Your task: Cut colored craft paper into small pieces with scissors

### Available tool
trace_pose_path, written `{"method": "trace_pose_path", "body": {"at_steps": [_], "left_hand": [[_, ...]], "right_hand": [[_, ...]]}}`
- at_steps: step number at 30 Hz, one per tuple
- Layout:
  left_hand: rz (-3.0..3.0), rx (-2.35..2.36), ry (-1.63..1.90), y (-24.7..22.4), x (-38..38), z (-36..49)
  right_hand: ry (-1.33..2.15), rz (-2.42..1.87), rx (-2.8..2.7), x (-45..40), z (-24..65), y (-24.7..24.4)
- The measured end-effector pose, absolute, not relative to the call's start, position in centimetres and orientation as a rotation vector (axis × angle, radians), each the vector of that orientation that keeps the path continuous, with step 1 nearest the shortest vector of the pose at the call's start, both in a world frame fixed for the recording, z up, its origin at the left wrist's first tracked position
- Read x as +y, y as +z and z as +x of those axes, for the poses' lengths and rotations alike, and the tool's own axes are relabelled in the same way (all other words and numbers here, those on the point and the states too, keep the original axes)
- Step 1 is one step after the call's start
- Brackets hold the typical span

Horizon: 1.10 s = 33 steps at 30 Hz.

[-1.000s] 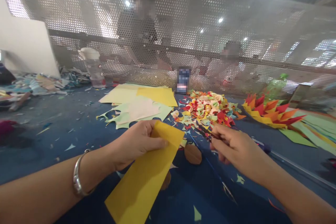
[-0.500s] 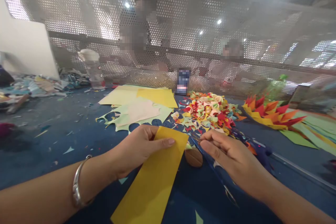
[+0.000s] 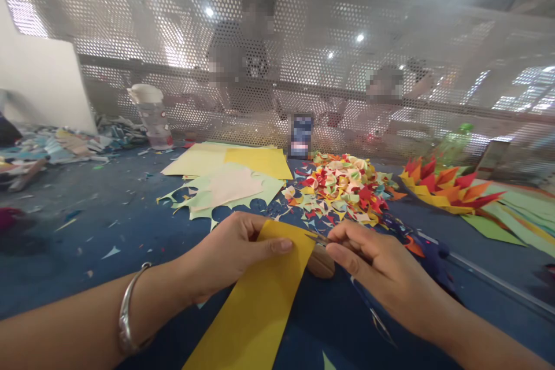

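Observation:
My left hand (image 3: 251, 251), with a silver bangle at the wrist, pinches the top of a long yellow paper strip (image 3: 249, 312), thumb on the front face. The strip slants down toward me. Closed around small scissors (image 3: 318, 238), my right hand (image 3: 373, 269) has the pointed blades at the strip's upper right edge. Its fingers mostly hide the handles. Just behind the strip's right edge, a brown rounded object (image 3: 321, 262) lies on the table, partly covered. Below my right hand lies a slim blue tool with a metal end (image 3: 381, 324).
Yellow sheets (image 3: 195, 161) and cut-out pale green scraps (image 3: 234, 188) lie ahead. Right of them is a heap of small coloured paper pieces (image 3: 347, 182), then an orange-red folded paper piece (image 3: 446, 185). A phone (image 3: 302, 134) and tumbler (image 3: 154, 118) stand at the back, before a perforated metal screen (image 3: 173, 23).
My right hand has moved slightly left and down, bringing the scissor blades to the paper's edge. The strip's top has shifted a little right and down in my left hand.

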<state>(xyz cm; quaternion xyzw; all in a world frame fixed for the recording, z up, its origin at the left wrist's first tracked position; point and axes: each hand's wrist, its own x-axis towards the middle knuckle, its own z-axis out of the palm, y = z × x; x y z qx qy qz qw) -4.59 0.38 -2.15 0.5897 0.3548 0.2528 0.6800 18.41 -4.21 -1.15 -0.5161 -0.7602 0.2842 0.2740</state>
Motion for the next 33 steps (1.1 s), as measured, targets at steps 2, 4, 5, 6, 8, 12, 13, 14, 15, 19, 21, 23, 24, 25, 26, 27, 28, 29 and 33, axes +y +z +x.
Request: {"method": "trace_pose_path", "body": {"at_steps": [2, 4, 5, 6, 8, 12, 13, 14, 15, 19, 21, 23, 24, 25, 26, 27, 28, 29, 33], "left_hand": [[1.328, 0.805, 0.563, -2.21, 0.42, -4.57], [1.329, 0.802, 0.562, -2.27, 0.43, -4.57], [1.330, 0.798, 0.561, -2.30, 0.43, -4.58], [1.330, 0.794, 0.559, -2.31, 0.43, -4.60], [1.337, 0.799, 0.558, -2.33, 0.40, -4.63], [1.361, 0.817, 0.551, -2.33, 0.35, -4.65], [1.364, 0.814, 0.551, -2.34, 0.35, -4.63], [1.364, 0.810, 0.553, -2.37, 0.36, -4.61], [1.364, 0.806, 0.557, -2.40, 0.37, -4.59], [1.367, 0.797, 0.570, -2.56, 0.47, -4.53], [1.366, 0.784, 0.572, -2.59, 0.49, -4.53], [1.360, 0.771, 0.576, -2.56, 0.48, -4.53], [1.359, 0.767, 0.578, -2.52, 0.45, -4.53], [1.360, 0.767, 0.580, -2.48, 0.41, -4.54], [1.359, 0.769, 0.580, -2.43, 0.37, -4.54], [1.356, 0.773, 0.578, -2.39, 0.33, -4.55], [1.353, 0.776, 0.576, -2.36, 0.29, -4.56], [1.351, 0.778, 0.572, -2.33, 0.25, -4.56], [1.354, 0.790, 0.566, -2.31, 0.18, -4.56]], "right_hand": [[0.756, -1.389, -2.054, -4.17, 18.39, -1.11], [0.752, -1.389, -2.062, -4.16, 18.42, -1.09], [0.753, -1.389, -2.065, -4.18, 18.44, -1.09], [0.756, -1.389, -2.067, -4.21, 18.45, -1.08], [0.758, -1.391, -2.070, -4.29, 18.46, -1.04], [0.759, -1.390, -2.066, -4.37, 18.37, -0.96], [0.760, -1.391, -2.065, -4.36, 18.34, -0.96], [0.760, -1.392, -2.065, -4.33, 18.32, -0.96], [0.759, -1.394, -2.067, -4.31, 18.31, -0.97], [0.782, -1.381, -2.078, -4.24, 18.37, -1.08], [0.787, -1.382, -2.079, -4.29, 18.42, -1.14], [0.777, -1.387, -2.080, -4.36, 18.44, -1.15], [0.775, -1.386, -2.081, -4.38, 18.43, -1.14], [0.775, -1.384, -2.082, -4.39, 18.40, -1.12], [0.777, -1.381, -2.082, -4.38, 18.38, -1.09], [0.782, -1.378, -2.084, -4.37, 18.35, -1.06], [0.784, -1.380, -2.084, -4.36, 18.33, -1.04], [0.782, -1.382, -2.085, -4.35, 18.32, -1.03], [0.763, -1.389, -2.088, -4.35, 18.34, -1.04]]}}
